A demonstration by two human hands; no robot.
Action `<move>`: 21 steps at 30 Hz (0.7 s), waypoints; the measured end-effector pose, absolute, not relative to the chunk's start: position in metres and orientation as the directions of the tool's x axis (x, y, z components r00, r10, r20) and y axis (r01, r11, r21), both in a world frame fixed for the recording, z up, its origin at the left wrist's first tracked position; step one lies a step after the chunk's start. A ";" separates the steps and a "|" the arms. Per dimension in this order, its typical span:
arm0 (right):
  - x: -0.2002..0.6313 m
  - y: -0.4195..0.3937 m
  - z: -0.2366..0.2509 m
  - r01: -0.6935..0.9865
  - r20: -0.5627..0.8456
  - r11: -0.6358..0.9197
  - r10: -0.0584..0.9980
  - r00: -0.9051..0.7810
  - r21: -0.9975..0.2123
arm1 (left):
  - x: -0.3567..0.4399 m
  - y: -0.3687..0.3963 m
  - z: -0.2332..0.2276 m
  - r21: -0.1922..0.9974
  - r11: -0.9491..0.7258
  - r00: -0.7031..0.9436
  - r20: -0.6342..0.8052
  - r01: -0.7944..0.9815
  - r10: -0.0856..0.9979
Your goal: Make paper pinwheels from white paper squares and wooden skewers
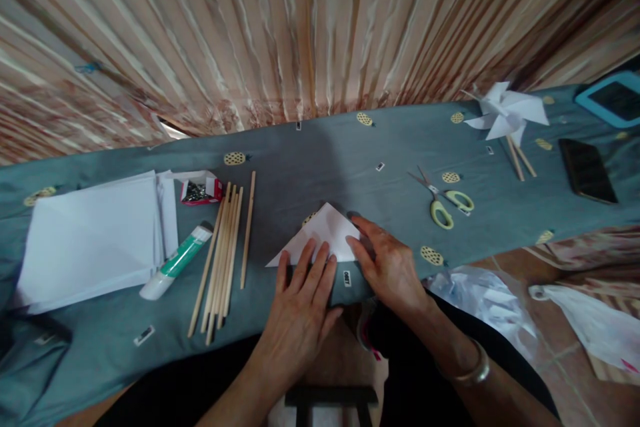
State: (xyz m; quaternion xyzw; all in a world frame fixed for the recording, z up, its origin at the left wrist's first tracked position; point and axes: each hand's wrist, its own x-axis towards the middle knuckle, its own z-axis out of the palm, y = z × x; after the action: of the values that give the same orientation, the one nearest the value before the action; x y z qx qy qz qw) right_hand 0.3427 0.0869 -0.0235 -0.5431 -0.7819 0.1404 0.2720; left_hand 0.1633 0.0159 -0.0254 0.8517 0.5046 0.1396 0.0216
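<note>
A white sheet of paper [327, 233], folded into a triangle, lies near the table's front edge with its peak pointing away from me. My left hand [303, 300] rests flat on its lower edge, fingers stretched out and slightly spread. At the right corner, my right hand [387, 263] has its thumb on the paper and its index finger along the slanting edge; its other fingers are curled and partly hidden. That hand covers the right corner of the paper. Scissors [440, 200] with yellow-green handles lie partly open beyond my right hand.
Left lie wooden sticks [227, 253], a glue stick [177, 263], a red box of small metal pieces [200, 188] and a stack of white paper [95, 233]. Right are paper pinwheels [507, 113] on sticks, a phone [587, 170] and a blue-framed device [613, 100]. A curtain [280, 33] hangs behind.
</note>
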 end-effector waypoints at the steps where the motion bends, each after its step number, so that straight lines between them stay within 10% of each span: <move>1: 0.342 0.087 -0.023 0.777 0.279 0.376 0.923 -0.265 -0.505 | 0.163 0.016 -0.025 0.185 -0.484 0.447 0.212 0.855 0.869; 21: 0.337 0.087 -0.022 0.841 0.361 0.424 0.883 -0.300 -0.337 | 0.162 0.017 -0.026 0.205 -0.458 0.434 0.152 0.865 0.888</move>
State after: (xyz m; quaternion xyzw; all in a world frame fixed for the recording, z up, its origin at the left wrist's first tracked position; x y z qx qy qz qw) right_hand 0.3365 0.0872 -0.0223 -0.5350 -0.8053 0.0417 0.2521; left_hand 0.1624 0.0173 -0.0256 0.8455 0.5182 0.1193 0.0480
